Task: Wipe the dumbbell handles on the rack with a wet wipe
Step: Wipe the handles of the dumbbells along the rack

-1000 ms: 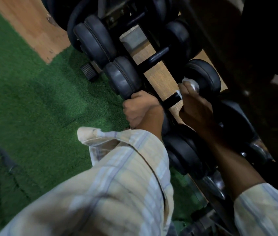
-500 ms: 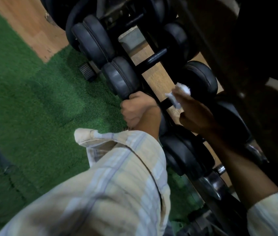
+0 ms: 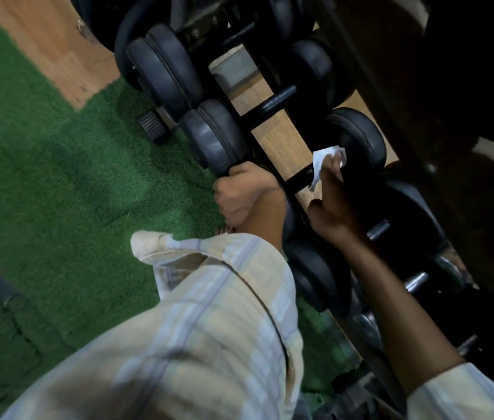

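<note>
Now right hand (image 3: 335, 204) grip clamped on wet wipe (image 3: 324, 160) against dumbbell handle (image 3: 298, 180), left hand (image 3: 239, 192) fisted beside.

The dumbbells (image 3: 215, 137) are dull black, their handles (image 3: 276, 101) glossy black. Beside them, the wipe (image 3: 323, 159) is white. The floor under the dumbbells shows tan wood (image 3: 279, 137), and left of them lies deep green turf (image 3: 58, 177). The sleeves (image 3: 209, 328) are pale cream with faint blue checks.
</note>
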The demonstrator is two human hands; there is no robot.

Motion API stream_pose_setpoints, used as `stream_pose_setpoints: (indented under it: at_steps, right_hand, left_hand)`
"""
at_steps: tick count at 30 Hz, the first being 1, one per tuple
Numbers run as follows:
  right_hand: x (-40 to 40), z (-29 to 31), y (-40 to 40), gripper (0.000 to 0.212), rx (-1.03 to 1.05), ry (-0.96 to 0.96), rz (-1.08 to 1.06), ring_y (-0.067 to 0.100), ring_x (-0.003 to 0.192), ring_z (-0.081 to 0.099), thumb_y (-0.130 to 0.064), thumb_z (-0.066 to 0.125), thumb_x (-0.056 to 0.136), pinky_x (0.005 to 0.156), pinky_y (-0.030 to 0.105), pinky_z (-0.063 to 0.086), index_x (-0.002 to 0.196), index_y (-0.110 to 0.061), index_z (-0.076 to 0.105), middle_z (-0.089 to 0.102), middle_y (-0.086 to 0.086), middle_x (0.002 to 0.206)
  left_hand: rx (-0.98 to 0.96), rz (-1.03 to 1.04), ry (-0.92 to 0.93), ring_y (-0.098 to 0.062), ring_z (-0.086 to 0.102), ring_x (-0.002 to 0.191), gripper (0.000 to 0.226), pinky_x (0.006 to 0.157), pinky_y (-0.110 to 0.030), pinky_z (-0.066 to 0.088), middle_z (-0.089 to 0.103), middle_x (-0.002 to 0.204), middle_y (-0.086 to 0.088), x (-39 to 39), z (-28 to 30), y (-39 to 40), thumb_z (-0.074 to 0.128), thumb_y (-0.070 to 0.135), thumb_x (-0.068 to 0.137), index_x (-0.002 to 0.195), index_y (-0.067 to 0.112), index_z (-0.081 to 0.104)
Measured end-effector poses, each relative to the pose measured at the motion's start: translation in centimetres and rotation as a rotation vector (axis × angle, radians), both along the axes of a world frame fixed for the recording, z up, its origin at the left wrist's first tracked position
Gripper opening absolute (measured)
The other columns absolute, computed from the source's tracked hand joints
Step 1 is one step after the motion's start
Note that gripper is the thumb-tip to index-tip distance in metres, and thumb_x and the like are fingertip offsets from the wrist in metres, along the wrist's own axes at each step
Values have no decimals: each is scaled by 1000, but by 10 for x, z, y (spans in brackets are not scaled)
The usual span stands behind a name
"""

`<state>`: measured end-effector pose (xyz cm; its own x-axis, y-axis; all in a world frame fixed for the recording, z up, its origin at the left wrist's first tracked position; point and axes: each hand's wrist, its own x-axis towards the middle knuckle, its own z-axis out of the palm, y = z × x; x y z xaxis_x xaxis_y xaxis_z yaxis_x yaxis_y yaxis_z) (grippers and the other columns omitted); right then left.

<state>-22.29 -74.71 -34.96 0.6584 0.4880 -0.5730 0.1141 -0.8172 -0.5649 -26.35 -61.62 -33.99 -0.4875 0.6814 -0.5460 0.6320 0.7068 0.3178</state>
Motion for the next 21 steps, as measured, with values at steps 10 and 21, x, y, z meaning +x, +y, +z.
stream_pose_setpoints:
  at_steps: [10,21]
  right_hand:
    - [32,-5,28,16,674,821,-1189,29,79,63,-16,57,80,85,33,51,89,-4,64,61,13,85]
    - [13,-12,34,27,282,900,-983,20,70,64,1,41,81,69,27,53,86,-7,67,65,7,76]
  left_hand:
    - [-2,-12,15,-36,68,104,35,84,-37,48,72,109,-15,0,2,0,47,30,94,108,7,69]
    - [21,4,15,-37,68,104,34,86,-38,48,72,108,-16,1,2,-1,48,30,93,107,7,69]
